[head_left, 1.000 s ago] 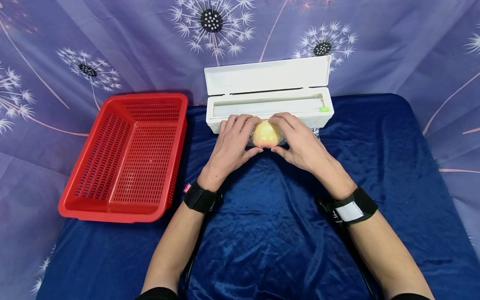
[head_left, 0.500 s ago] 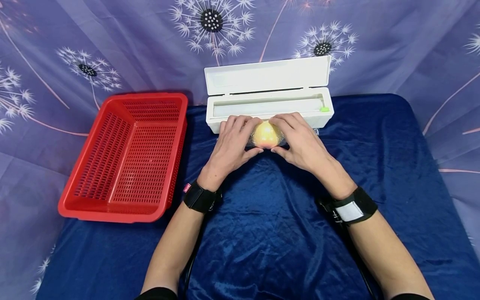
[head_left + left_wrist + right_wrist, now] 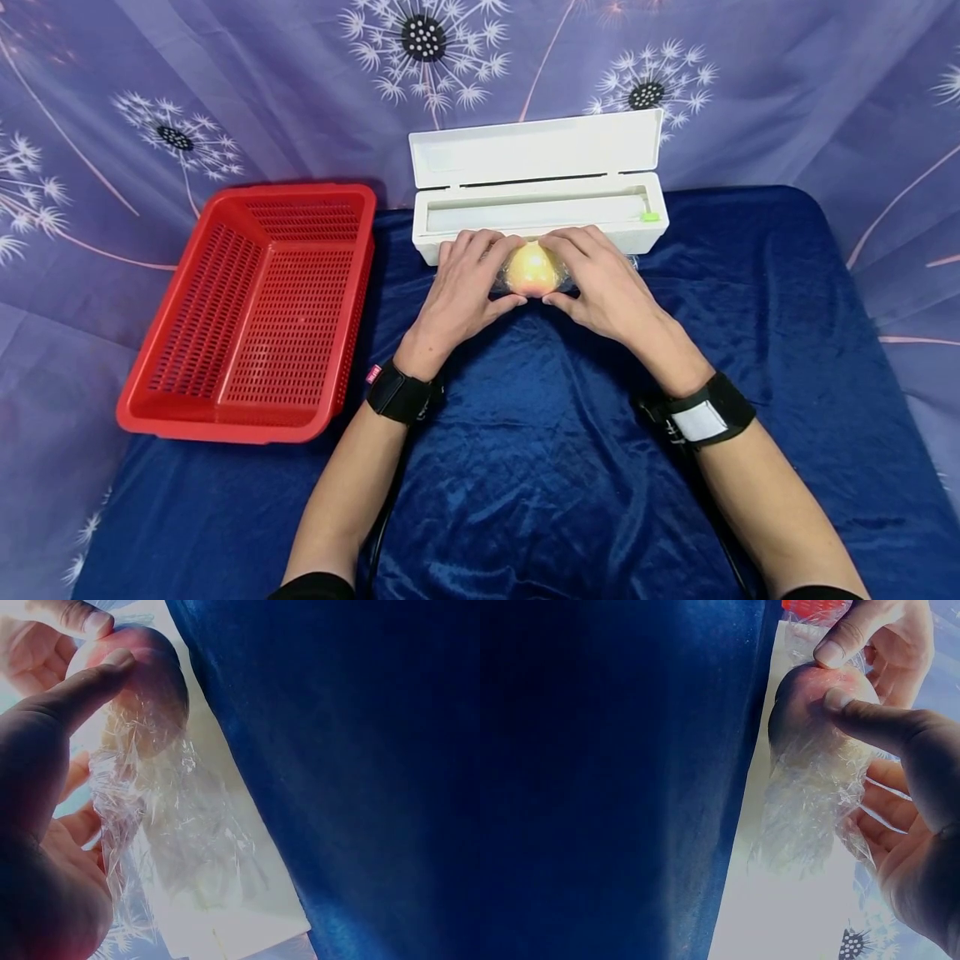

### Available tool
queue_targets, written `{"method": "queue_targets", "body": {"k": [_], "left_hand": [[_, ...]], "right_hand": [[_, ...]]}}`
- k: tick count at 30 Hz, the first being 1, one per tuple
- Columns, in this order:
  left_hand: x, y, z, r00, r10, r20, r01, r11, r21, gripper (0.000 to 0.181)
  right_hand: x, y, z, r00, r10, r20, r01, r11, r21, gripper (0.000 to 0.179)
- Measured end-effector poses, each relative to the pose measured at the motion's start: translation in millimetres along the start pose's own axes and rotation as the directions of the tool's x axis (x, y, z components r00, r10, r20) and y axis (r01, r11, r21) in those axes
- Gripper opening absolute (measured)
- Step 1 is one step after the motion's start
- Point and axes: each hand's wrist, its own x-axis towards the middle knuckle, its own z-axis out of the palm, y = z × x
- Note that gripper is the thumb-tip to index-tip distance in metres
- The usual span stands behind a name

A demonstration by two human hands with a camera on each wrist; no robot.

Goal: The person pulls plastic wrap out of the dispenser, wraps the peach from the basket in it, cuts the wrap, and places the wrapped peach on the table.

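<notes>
A yellow peach (image 3: 533,268) with a pink underside is held up in front of the white box, with clear cling film (image 3: 191,817) around it. My left hand (image 3: 467,279) grips it from the left, thumb at the near side and fingers over the far side. From the right, my right hand (image 3: 600,282) holds it the same way. The two thumb tips almost meet on the pink part. In the right wrist view, crumpled film (image 3: 810,802) spreads out from the fruit beside the right fingers. The fingers hide part of the far side.
Behind the hands stands a long white cling film box (image 3: 652,237), lid (image 3: 536,150) raised, with a roll (image 3: 536,214) inside and a green slider (image 3: 649,217). A red slotted basket (image 3: 333,350) stands at the left on the blue cloth (image 3: 525,467). A patterned curtain (image 3: 285,75) hangs behind.
Both hands stay in place on the peach. The bit of film showing beyond the right hand has shifted slightly.
</notes>
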Motion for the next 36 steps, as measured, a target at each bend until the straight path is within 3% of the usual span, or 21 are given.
{"method": "queue_targets", "body": {"k": [12, 20, 26, 36], "left_hand": [[-0.2, -2.8, 0.4, 1.000, -0.007, 0.015, 0.007, 1.000, -0.007, 0.079], [-0.7, -3.1, -1.2, 1.000, -0.022, 0.022, 0.022, 1.000, -0.010, 0.078], [-1.2, -3.5, -2.0, 0.999, -0.044, 0.025, 0.044, 0.999, -0.028, 0.078], [0.4, -3.6, -1.4, 0.998, -0.046, 0.030, 0.048, 0.997, -0.065, 0.076]], "right_hand": [[-0.4, -1.2, 1.9, 0.998, 0.036, 0.043, -0.037, 0.999, 0.014, 0.074], [-0.3, -0.7, 2.8, 0.999, -0.046, 0.024, 0.046, 0.999, -0.007, 0.077], [0.8, -3.1, 2.3, 0.998, -0.066, 0.015, 0.067, 0.997, -0.023, 0.086], [0.8, -1.0, 4.8, 0.998, -0.056, -0.013, 0.057, 0.998, 0.022, 0.072]]}}
